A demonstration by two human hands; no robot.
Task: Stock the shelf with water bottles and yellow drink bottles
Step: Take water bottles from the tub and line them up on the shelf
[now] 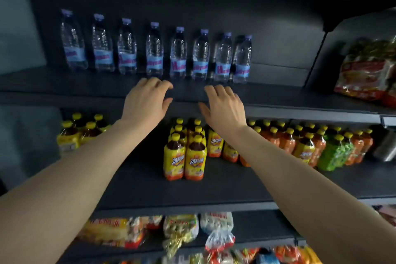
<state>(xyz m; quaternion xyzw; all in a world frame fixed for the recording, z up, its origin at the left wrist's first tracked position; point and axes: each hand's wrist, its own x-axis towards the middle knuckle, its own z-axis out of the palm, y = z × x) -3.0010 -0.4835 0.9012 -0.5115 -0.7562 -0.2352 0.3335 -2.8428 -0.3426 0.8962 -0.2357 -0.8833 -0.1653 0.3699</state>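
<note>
Standing across the whole view, a dark shelf unit [278, 100] carrying 3 visible tiers. Reaching forward from the lower corners, 2 bare forearms, both ending just in front of the top tier's front edge. Hovering there palm down, the left hand [145, 103], fingers [158, 83] loosely curled and slightly spread, holding nothing, apparently not touching the shelf. Hovering just beside it, the right hand [222, 105], fingers [216, 90] likewise relaxed and a little apart, pinching nothing. Lining the back of the top tier, 8 water bottles [177, 55] standing upright in 1 row, purple caps up, pale blue labels facing out, the 2 rightmost nearly touching. Sitting at the right end of that tier, well apart from the water, a stack of red and yellow snack bags [364, 70]. Filling the middle tier below the hands, yellow drink bottles [184, 152] with yellow caps in 2 tight files, a smaller cluster of the same [72, 135] standing to the left, well apart. Crowding the right of that tier, orange-labelled bottles [285, 141] and green ones [332, 154], also yellow-capped. Lying on the bottom tier, mixed packets of snacks [180, 229], blurred and hard to read.
</note>
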